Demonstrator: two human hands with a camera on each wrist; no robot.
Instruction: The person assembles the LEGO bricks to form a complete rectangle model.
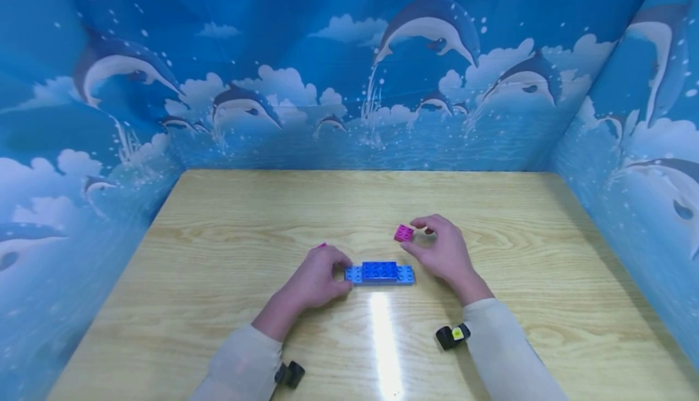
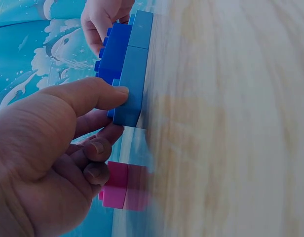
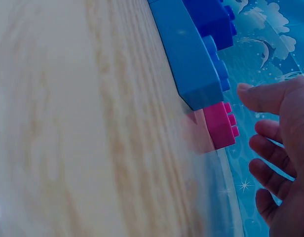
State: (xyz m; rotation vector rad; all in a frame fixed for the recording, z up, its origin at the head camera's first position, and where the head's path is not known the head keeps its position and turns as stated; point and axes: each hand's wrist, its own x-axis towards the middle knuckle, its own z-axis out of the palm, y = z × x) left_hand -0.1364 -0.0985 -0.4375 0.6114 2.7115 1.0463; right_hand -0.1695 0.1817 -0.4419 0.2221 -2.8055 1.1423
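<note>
Several toy building bricks are joined in a low stack: a dark blue brick (image 1: 379, 272) sits on a row of light blue bricks (image 1: 406, 275). My left hand (image 1: 319, 276) pinches the left end of the light blue row, with the thumb on its near side in the left wrist view. A pink brick (image 1: 403, 233) with studs up stands behind the stack. Beside it is my right hand (image 1: 441, 252), thumb and fingers apart, holding nothing. A second pink brick (image 2: 115, 185) stands beyond my left hand, mostly hidden in the head view.
The bricks lie on a wood-grain table (image 1: 246, 207). A blue curtain (image 1: 306, 116) printed with dolphins rises behind the table and along its sides. A black wrist strap (image 1: 453, 335) shows at the right sleeve, another (image 1: 289, 374) at the left.
</note>
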